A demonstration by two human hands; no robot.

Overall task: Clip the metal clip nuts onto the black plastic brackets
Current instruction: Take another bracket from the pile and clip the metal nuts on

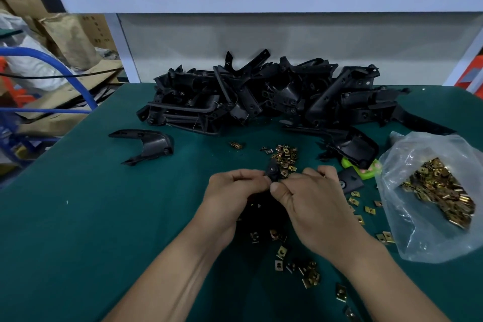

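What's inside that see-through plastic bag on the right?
A heap of gold-coloured metal clip nuts lies inside the plastic bag. Whatever sits beneath the heap is covered.

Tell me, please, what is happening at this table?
A person holds one black plastic bracket above the green table. The left hand and the right hand both pinch it near its upper end, probably to press a nut on, though no nut shows under the fingers. Loose clip nuts lie around the hands, more fill a clear bag on the right, and a pile of brackets waits at the back.
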